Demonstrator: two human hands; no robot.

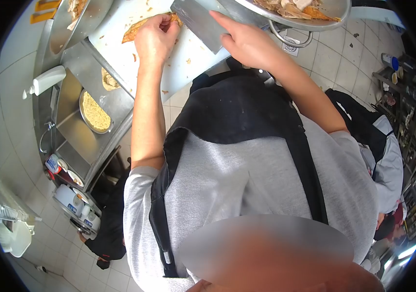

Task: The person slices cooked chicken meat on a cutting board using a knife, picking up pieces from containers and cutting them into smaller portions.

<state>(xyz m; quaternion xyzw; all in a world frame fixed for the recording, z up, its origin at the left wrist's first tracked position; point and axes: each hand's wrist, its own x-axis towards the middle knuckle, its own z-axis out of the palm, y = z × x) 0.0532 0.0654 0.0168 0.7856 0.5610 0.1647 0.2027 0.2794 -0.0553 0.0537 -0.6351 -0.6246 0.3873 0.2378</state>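
On the white cutting board (115,29), my left hand (156,39) has its fingers curled down on a flat, orange-brown piece of cooked meat (132,32). My right hand (247,44) grips a cleaver (199,25), its index finger stretched along the broad metal blade; the handle is hidden in the palm. The blade lies just right of the meat, close to my left fingertips. Small crumbs of meat are scattered over the board.
At top right stands a metal pan (310,19) of sliced meat, its handle over the floor. A metal bowl (93,12) is at top left. Along the left counter are a white squeeze bottle (47,80) and a bowl of noodle-like strips (96,113). Two other people are nearby.
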